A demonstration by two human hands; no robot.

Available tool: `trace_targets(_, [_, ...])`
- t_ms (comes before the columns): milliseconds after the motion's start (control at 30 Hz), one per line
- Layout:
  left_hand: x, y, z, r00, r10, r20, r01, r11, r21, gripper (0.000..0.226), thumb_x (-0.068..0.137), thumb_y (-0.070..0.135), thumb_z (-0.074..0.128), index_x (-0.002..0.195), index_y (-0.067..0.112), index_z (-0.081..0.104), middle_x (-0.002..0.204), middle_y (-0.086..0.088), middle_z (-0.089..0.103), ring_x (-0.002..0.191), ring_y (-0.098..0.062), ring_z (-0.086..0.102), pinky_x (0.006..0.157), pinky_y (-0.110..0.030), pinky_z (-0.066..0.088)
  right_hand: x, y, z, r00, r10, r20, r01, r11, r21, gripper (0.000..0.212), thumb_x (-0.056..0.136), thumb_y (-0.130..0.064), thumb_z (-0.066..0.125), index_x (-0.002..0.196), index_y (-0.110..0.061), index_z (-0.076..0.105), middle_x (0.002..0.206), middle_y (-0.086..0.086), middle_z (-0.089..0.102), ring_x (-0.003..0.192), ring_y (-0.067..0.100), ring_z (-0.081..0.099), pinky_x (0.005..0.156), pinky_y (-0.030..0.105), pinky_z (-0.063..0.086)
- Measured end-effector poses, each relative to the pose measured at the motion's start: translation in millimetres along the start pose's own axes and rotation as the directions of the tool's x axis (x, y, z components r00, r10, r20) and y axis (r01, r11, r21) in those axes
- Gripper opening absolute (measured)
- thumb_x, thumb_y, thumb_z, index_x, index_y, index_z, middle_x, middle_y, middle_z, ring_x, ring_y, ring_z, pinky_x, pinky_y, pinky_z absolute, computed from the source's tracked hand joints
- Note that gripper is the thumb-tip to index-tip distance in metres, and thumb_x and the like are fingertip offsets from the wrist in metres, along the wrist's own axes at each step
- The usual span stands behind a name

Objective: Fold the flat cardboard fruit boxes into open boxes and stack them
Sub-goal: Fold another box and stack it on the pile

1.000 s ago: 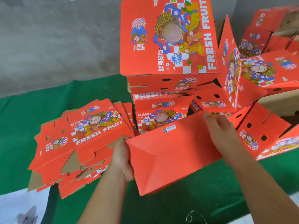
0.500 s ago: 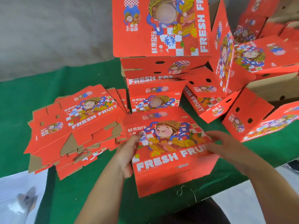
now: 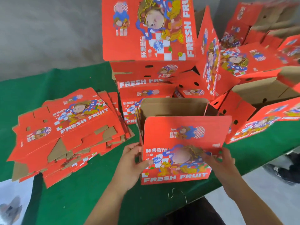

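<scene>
Your left hand (image 3: 129, 161) and right hand (image 3: 218, 161) each clasp a side of the half-opened red printed cardboard fruit box (image 3: 181, 143), steadying it upright on the green tabletop (image 3: 81, 200) for squaring.

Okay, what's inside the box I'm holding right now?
The box is open at the top, and only its bare brown cardboard far wall shows inside. Nothing visible in it, but the printed near panel hides the floor and lower part. Left hand and right hand grip its sides.

Both hands grip a half-opened red fruit box (image 3: 183, 143) — left hand (image 3: 131, 163) at seven o'clock, right hand (image 3: 219, 161) at five — flat boxes (image 3: 68, 127) at nine.
</scene>
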State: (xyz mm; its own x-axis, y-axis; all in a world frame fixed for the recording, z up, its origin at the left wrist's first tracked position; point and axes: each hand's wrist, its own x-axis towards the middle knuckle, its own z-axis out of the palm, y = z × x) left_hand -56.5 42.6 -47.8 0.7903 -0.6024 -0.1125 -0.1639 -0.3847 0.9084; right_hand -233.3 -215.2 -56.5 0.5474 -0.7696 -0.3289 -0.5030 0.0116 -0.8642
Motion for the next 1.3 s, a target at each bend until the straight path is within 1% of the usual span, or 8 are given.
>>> trace_targets(200, [19.2,67.1,12.3,0.985,0.117,-0.128,-0.134,0.983,-0.129,0.03,0.081,0.016,0.086,0.105,0.03,0.074,0.133,0.015,0.047,0.129,-0.002,0.049,0.107,-0.038,0.049,8.9,-38.2,-11.2,0.895,-0.313,-0.318,0.349,0.935,0.064,0.08,0.076,-0.025,0.09,0.121,-0.067,0.038,0.116,-0.008,0.042,0.127,0.032,0.044,0.089,0.039,0.048])
trace_targets(333, [31.6,122.5,31.6,0.96,0.201,-0.197,-0.236,0.956,-0.173,0.031,0.079,0.006,0.086,0.095,0.027,0.071,0.133,0.012,0.043,0.121,0.02,0.043,0.096,-0.01,0.044,0.9,-64.7,1.0,0.706,-0.522,-0.479,0.628,0.774,0.083,0.137,0.065,-0.022,0.098,0.162,-0.021,0.001,0.157,-0.012,0.014,0.151,0.014,0.027,0.11,0.038,0.045])
trace_targets(500, [35.6,181.5,64.4,0.968,0.226,-0.108,-0.243,0.949,-0.201,0.019,0.085,0.021,0.078,0.103,0.022,0.072,0.13,0.006,0.045,0.118,0.01,0.046,0.1,-0.011,0.043,-10.0,-72.8,29.0,0.44,-0.857,-0.269,0.774,0.514,-0.37,0.138,0.06,-0.055,0.079,0.165,-0.019,-0.003,0.166,0.031,-0.006,0.157,0.042,-0.004,0.128,0.037,0.004])
trace_targets(733, [56.8,238.9,71.8,0.919,0.377,0.115,-0.323,0.888,-0.328,0.047,0.077,0.035,0.068,0.122,0.021,0.066,0.138,0.001,0.04,0.11,0.025,0.038,0.087,0.003,0.036,59.0,-138.3,-28.8,0.277,-0.931,-0.239,0.774,0.363,-0.519,0.103,0.094,-0.064,0.053,0.156,0.007,0.011,0.16,0.043,-0.005,0.154,0.052,-0.004,0.126,0.059,0.01])
trace_targets(867, [76.3,233.6,55.6,0.872,0.246,0.423,-0.141,0.954,-0.263,0.076,0.09,0.043,0.071,0.152,0.042,0.028,0.155,0.014,0.038,0.139,0.0,0.036,0.108,-0.026,0.032,113.7,-157.1,-76.4,0.541,-0.767,-0.345,0.624,0.641,-0.446,0.096,0.093,-0.036,0.072,0.161,0.0,0.014,0.164,0.029,0.015,0.154,0.04,0.016,0.126,0.048,0.019])
trace_targets(1000, [79.9,216.3,50.2,0.946,0.063,0.317,-0.013,0.987,-0.158,0.027,0.098,0.046,0.059,0.124,0.041,0.063,0.119,0.019,0.063,0.115,-0.006,0.06,0.094,-0.026,0.049,147.4,-184.3,-110.8,0.734,-0.135,-0.665,0.325,0.93,0.17,0.075,0.094,-0.038,0.071,0.143,-0.001,0.029,0.129,0.009,0.042,0.122,0.022,0.045,0.094,0.029,0.036])
trace_targets(1167, [78.8,193.5,60.3,0.959,-0.076,0.272,0.179,0.909,-0.376,0.021,0.102,0.043,0.057,0.109,0.029,0.07,0.103,0.021,0.072,0.107,-0.009,0.069,0.104,-0.032,0.051,118.7,-170.1,-42.7,0.841,-0.347,-0.415,0.46,0.863,0.211,0.028,0.096,-0.018,0.062,0.115,-0.018,0.042,0.099,0.003,0.058,0.083,0.022,0.059,0.079,0.044,0.051])
trace_targets(1300, [89.0,182.8,58.9,0.985,-0.129,0.116,0.171,0.834,-0.526,0.015,0.103,0.037,0.056,0.113,0.033,0.067,0.102,0.02,0.073,0.103,-0.008,0.066,0.095,-0.026,0.052,79.2,-160.5,30.3,0.829,-0.541,-0.145,0.56,0.807,0.189,0.033,0.093,-0.009,0.059,0.106,-0.038,0.051,0.089,-0.006,0.062,0.057,0.0,0.054,0.05,0.02,0.043])
